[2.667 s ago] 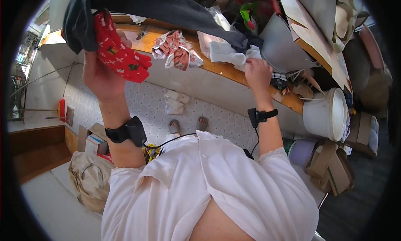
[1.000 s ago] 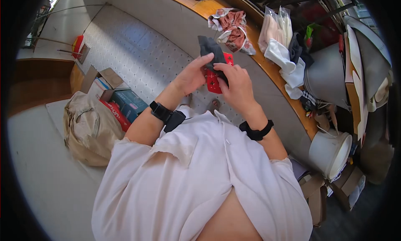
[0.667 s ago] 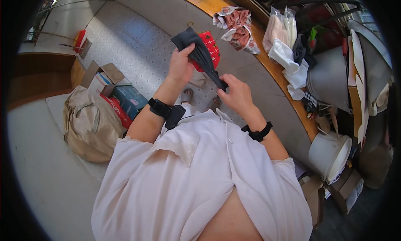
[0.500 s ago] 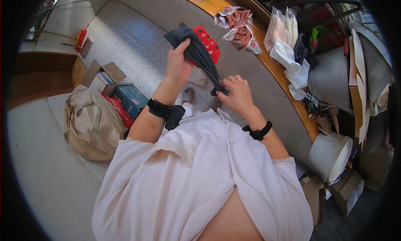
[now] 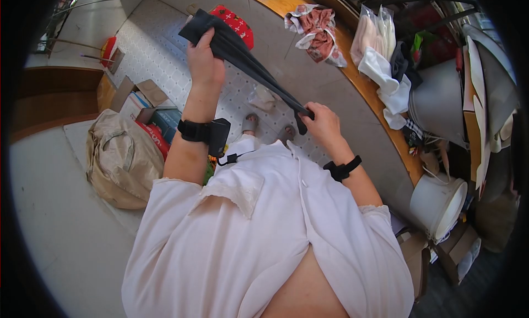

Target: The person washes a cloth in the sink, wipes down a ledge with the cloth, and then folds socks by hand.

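Observation:
A long dark grey cloth (image 5: 253, 63) is stretched slantwise between my two hands. My left hand (image 5: 206, 62) grips its wide upper end, thumb on top. Behind that end a red patterned cloth (image 5: 234, 25) shows, partly covered by the dark one; how it is held is hidden. My right hand (image 5: 323, 122) pinches the narrow lower end, and a short dark tip hangs below the fingers. To the right, a crumpled reddish and white cloth (image 5: 319, 37) lies on the wooden ledge (image 5: 352, 75), with a white cloth (image 5: 380, 73) farther along.
Clear bags of pale items (image 5: 374, 34), a grey bucket (image 5: 438, 103) and a white bucket (image 5: 435, 202) stand on the right. At the left are a beige bag (image 5: 121, 163) and an open cardboard box (image 5: 149, 95). A plastic-wrapped bundle (image 5: 263, 97) lies on the tiled floor.
The dark cloth, bunched between my hands a second ago, is now drawn out long. My left hand has moved up and left with the red cloth; my right hand has shifted slightly right.

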